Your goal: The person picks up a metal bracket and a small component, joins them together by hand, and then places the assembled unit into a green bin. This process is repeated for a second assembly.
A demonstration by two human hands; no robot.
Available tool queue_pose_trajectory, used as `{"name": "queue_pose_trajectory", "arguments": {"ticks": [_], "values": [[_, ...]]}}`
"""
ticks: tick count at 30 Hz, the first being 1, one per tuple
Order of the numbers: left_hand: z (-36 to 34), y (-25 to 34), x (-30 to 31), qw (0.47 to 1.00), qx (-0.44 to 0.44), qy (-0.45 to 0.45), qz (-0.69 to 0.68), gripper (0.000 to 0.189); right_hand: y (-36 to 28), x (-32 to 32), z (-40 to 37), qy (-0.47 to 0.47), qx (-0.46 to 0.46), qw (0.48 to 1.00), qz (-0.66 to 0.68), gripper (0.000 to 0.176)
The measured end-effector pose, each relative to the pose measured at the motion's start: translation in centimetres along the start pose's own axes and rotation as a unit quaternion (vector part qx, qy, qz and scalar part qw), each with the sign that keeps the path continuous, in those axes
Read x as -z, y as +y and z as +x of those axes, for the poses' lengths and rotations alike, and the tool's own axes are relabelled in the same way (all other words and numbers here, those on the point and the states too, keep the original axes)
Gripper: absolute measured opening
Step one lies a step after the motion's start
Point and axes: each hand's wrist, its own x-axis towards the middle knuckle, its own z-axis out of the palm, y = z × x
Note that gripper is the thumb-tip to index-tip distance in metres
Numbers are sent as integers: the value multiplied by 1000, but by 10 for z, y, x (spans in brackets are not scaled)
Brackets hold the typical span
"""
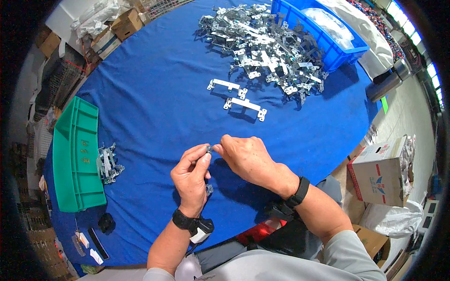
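My left hand [191,177] and my right hand [243,157] meet above the blue table [154,93], fingertips pinched together on a small metal part [209,149]. More small metal pieces sit tucked in my left palm [209,189]. Two flat metal brackets [227,85] [245,107] lie side by side on the cloth just beyond my hands. A large heap of the same metal brackets [267,44] is piled at the far side. Both wrists wear black bands.
A green plastic bin [75,154] stands on its side at the left, with a small cluster of assembled metal parts [108,164] beside it. A blue crate [323,33] sits at the far right. Cardboard boxes [379,175] stand on the floor to the right.
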Motion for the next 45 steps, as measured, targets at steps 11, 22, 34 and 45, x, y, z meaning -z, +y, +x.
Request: {"name": "queue_pose_trajectory", "arguments": {"ticks": [11, 22, 34, 45], "values": [[0, 3, 0, 1000, 20, 6, -2, 17, 1, 1, 1, 13, -20, 997, 79, 24], [0, 1, 1, 1000, 9, -1, 0, 17, 1, 0, 1, 20, 12, 998, 58, 24], [-1, 3, -1, 1000, 7, -1, 7, 17, 1, -1, 1, 33, -13, 997, 66, 25], [0, 0, -2, 1000, -12, 7, 19, 18, 1, 1, 2, 36, -5, 996, 79, 25]]}}
